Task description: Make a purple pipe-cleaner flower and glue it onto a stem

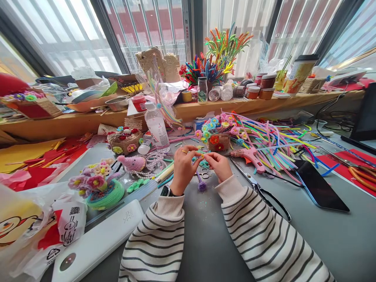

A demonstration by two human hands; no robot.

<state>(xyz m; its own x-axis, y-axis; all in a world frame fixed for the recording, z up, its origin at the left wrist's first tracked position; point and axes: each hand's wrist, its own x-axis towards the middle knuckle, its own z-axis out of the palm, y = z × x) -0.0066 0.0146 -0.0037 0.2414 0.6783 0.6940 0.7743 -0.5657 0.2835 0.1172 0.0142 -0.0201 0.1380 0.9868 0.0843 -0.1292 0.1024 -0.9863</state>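
Note:
My left hand [184, 168] and my right hand [219, 164] meet over the middle of the grey table, fingertips pinched together. Between them is a tiny yellow piece [202, 155], perhaps pipe cleaner; its shape is mostly hidden by the fingers. Just below the hands lie a purple fuzzy flower [201, 186] on a stem and small scissors [205, 172]. Behind them stands a small woven basket [222, 142] with pipe-cleaner flowers. A pink hot glue gun [249, 156] rests right of my right hand, beside large black-handled scissors [273, 199].
Loose pipe cleaners [276, 141] spread across the back right, near a black phone [321, 186]. At left are a green flower pot [107, 196], a pink crocheted piece [133, 162], a clear bottle [156, 127] and a long white device [100, 243]. Jars [268, 82] line the windowsill.

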